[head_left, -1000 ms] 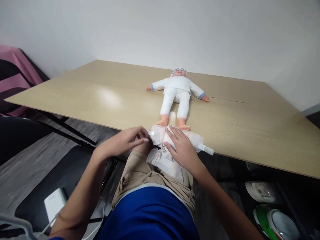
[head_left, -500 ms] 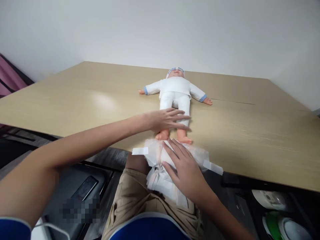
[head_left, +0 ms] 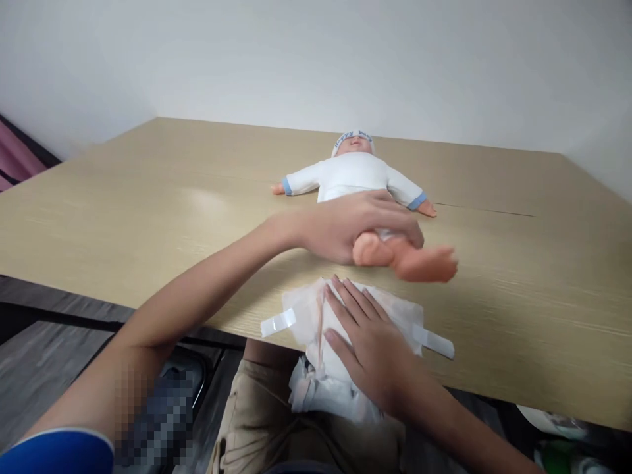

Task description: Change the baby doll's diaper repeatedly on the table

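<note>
A baby doll [head_left: 353,172] in white clothes with blue cuffs lies on its back on the wooden table [head_left: 148,197]. My left hand [head_left: 345,224] is wrapped round the doll's legs and holds them raised, the bare feet [head_left: 419,260] pointing toward me and to the right. A white diaper [head_left: 301,316] with tape tabs lies open over the table's near edge, part of it hanging down onto my lap. My right hand [head_left: 368,342] lies flat on the diaper with its fingers spread.
A pale wall runs behind the table. Pink fabric [head_left: 14,164] shows at the far left. Below the table edge at the lower right are a white and a green object [head_left: 557,441]. A seam crosses the tabletop at the right.
My left hand went from the diaper to the doll's legs, closed round them and lifted them. My right hand slid the diaper further onto the table.
</note>
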`<state>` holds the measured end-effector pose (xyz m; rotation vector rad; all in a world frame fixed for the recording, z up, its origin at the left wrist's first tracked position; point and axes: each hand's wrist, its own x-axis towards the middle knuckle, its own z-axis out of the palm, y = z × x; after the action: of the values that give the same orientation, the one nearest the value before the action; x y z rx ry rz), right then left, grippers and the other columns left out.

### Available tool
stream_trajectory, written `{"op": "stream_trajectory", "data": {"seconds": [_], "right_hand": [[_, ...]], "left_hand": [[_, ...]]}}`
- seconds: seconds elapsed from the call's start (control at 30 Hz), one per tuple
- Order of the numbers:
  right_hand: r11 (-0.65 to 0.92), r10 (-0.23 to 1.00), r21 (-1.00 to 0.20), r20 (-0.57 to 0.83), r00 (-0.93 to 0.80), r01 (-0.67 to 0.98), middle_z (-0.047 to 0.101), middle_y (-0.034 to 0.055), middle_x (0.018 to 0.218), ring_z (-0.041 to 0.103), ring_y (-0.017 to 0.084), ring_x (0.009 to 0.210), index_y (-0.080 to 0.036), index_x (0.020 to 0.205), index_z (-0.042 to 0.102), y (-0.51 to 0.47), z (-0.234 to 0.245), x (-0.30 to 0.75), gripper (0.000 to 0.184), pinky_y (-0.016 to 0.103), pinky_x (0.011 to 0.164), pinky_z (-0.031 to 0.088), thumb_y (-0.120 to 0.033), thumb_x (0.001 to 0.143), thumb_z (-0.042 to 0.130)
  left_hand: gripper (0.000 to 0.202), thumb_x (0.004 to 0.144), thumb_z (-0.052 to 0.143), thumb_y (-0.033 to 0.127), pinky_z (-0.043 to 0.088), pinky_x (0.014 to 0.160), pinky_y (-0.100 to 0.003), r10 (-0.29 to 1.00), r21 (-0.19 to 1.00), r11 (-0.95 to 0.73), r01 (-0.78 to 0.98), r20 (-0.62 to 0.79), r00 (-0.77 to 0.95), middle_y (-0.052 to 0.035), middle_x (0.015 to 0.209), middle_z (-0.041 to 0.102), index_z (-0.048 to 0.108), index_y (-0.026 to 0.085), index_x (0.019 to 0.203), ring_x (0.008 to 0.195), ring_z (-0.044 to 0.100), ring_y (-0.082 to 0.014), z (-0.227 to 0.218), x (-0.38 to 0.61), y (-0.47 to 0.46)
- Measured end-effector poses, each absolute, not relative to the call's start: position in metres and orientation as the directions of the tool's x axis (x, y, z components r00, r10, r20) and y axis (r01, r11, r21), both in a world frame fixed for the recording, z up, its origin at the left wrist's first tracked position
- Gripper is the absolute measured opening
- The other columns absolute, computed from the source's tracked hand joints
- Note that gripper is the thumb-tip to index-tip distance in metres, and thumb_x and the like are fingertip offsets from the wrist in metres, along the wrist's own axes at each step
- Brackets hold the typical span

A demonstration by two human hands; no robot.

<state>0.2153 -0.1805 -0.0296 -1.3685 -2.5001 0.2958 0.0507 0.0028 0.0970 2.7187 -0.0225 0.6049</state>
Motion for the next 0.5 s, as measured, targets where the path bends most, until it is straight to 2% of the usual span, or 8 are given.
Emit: {"op": "stream_trajectory", "data": {"seconds": [0.1, 0.2, 0.37, 0.5], "right_hand": [[0.555, 0.83, -0.288, 0.132, -0.541, 0.781, 0.036, 0.0126, 0.184, 0.031, 0.032, 0.173, -0.018, 0.177, 0.04, -0.138, -0.033, 0.216, 0.064, 0.062, 0.14, 0.034, -0.044, 0.119, 0.044], [0.582, 0.813, -0.267, 0.185, -0.552, 0.768, 0.042, 0.0139, 0.182, 0.036, 0.032, 0.171, -0.018, 0.176, 0.042, -0.087, -0.037, 0.216, 0.063, 0.061, 0.141, 0.032, -0.044, 0.119, 0.045], [0.607, 0.793, -0.243, 0.255, -0.554, 0.757, 0.047, 0.0229, 0.177, 0.041, 0.038, 0.168, -0.008, 0.168, 0.05, 0.002, -0.04, 0.218, 0.06, 0.062, 0.141, 0.029, -0.041, 0.119, 0.044], [0.609, 0.791, -0.303, 0.309, -0.529, 0.733, 0.054, 0.0152, 0.174, 0.04, 0.039, 0.167, -0.015, 0.166, 0.052, 0.062, -0.031, 0.224, 0.058, 0.062, 0.142, 0.025, -0.047, 0.118, 0.047]], "left_hand": [[0.038, 0.096, 0.075, 0.023, 0.055, 0.106, -0.04, 0.157, 0.415, -0.909, -0.038, 0.424, 0.892, -0.0081, 0.131, 0.079, 0.073, 0.019, 0.134, 0.12, 0.072, -0.026, 0.127, 0.049, 0.016], [0.036, 0.095, 0.083, 0.033, 0.058, 0.102, -0.036, 0.209, 0.473, -0.881, -0.034, 0.452, 0.867, -0.0055, 0.126, 0.079, 0.074, 0.018, 0.127, 0.113, 0.074, -0.0238, 0.145, 0.05, 0.028], [0.031, 0.098, 0.084, 0.035, 0.058, 0.095, -0.032, 0.261, 0.47, -0.882, -0.035, 0.548, 0.795, 0.0004, 0.116, 0.077, 0.074, 0.02, 0.122, 0.109, 0.076, -0.0211, 0.157, 0.049, 0.04], [0.039, 0.094, 0.088, 0.045, 0.06, 0.098, -0.037, 0.349, 0.532, -0.847, -0.001, 0.558, 0.753, -0.0005, 0.111, 0.076, 0.075, 0.017, 0.117, 0.116, 0.077, -0.0285, 0.16, 0.046, 0.044]]}}
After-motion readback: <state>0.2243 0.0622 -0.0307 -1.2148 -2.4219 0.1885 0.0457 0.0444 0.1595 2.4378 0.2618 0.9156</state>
